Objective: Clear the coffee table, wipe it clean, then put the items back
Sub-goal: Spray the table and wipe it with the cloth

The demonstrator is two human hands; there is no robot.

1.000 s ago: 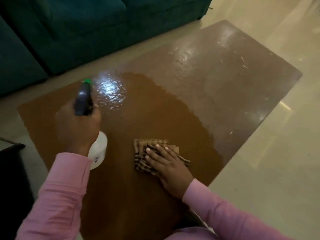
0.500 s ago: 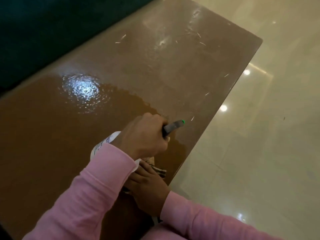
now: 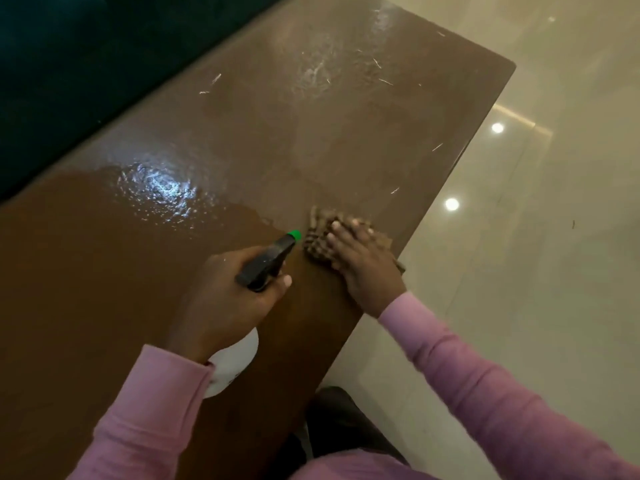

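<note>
Coffee table (image 3: 311,133), brown and glossy, running from near left to far right; a wet patch (image 3: 156,188) shines left of centre and pale flecks (image 3: 384,81) lie toward the far end. Left hand (image 3: 225,299) grasps a spray bottle (image 3: 266,261), fingers curled round its black head, the green tip pointing toward the checked cloth (image 3: 320,233). Right hand (image 3: 363,265), fingers straight, presses the cloth flat near the table's right edge. Dark sofa (image 3: 86,64) at far left; pale floor (image 3: 554,237) at right.

The brown desk (image 3: 294,143) is glossy, with a wet shine (image 3: 156,185) near its left edge. A checked cloth (image 3: 317,233) lies flat by the right edge. Toward the far end lie pale specks (image 3: 385,81).
</note>
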